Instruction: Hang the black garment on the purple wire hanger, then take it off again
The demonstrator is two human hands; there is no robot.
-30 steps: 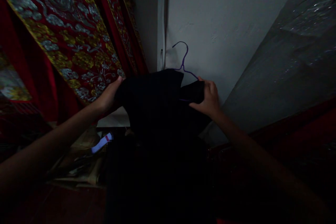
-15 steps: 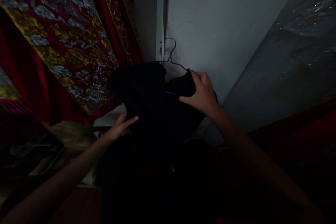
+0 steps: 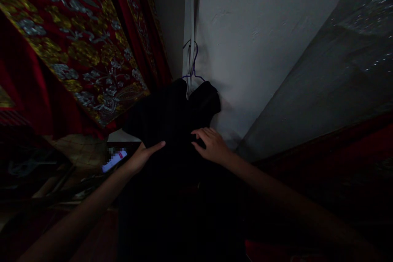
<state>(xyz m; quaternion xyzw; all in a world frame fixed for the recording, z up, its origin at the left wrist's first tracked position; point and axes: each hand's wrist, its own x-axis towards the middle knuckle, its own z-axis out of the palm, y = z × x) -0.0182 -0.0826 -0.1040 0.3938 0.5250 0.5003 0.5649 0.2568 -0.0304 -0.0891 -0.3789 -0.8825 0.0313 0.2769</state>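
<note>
A black garment (image 3: 168, 110), probably a short-sleeved top, hangs on a thin purple hanger (image 3: 195, 63). The hanger's hook is up at a pale strip or cord along the wall. My left hand (image 3: 141, 157) grips the garment's left side, thumb laid over the front and the fingers hidden behind the cloth. At the garment's right side, below the sleeve, my right hand (image 3: 211, 145) is against or just in front of the cloth. Its fingers are bent, with a gap between thumb and forefinger. Darkness hides the garment's lower part.
Red cloth embroidered in gold and silver (image 3: 92, 49) hangs at the left. Below it a lit phone screen (image 3: 115, 160) glows among dark clutter. A pale wall (image 3: 245, 41) stands behind, and shiny clear plastic sheeting (image 3: 346, 49) covers the right side.
The hanger's hook has shifted left onto the pale strip. My right hand has let go of the garment's right shoulder and moved down. My left hand stays on the left side.
</note>
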